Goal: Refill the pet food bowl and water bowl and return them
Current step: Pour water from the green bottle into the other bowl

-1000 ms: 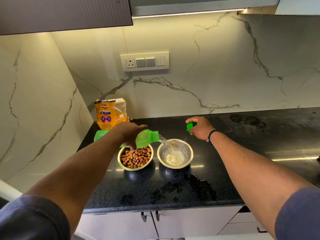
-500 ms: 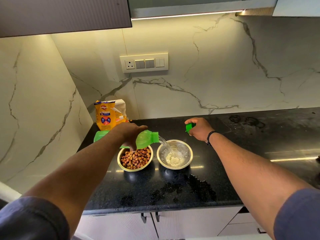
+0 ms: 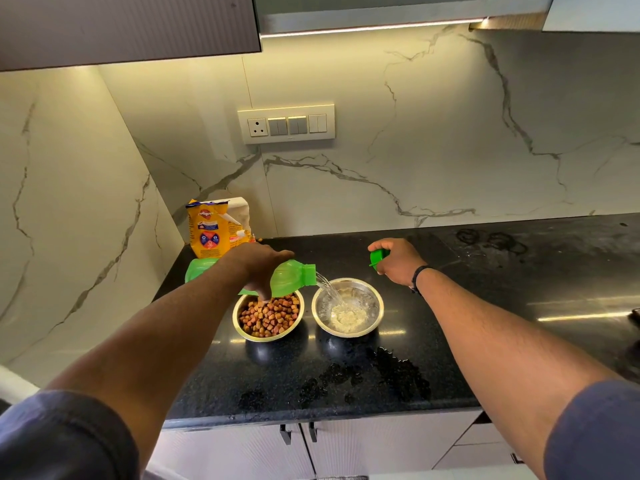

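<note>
1. We see a round steel bowl with a brass-coloured rim (image 3: 347,307) standing on the black speckled stone countertop (image 3: 485,271), right of centre; water lies in it, churned white where the stream lands.
2. A clear stream of water (image 3: 329,289) falls from the open mouth of a translucent green plastic bottle (image 3: 291,277) into this water bowl.
3. We hold that bottle tipped almost level, mouth toward the right, with our left hand (image 3: 259,265) wrapped closed around its middle from above; its base sticks out to the left of our forearm.
4. Just left of the water bowl, and not quite touching it, stands a second round steel bowl (image 3: 268,315) filled with brown and orange kibble; the bottle hangs over its far edge.
5. Our right hand (image 3: 394,259), with a dark band at the wrist, hovers beyond and to the right of the water bowl, its fingers closed on a small green bottle cap (image 3: 376,257).
6. Near the front edge of the countertop, below the bowls, we see dark wet patches (image 3: 381,375).
7. In the back left corner a yellow pet food bag (image 3: 211,228) stands upright against the white veined marble wall (image 3: 450,133).
8. On that wall, above the bowls, is a cream switch panel with a socket (image 3: 286,123).
</note>
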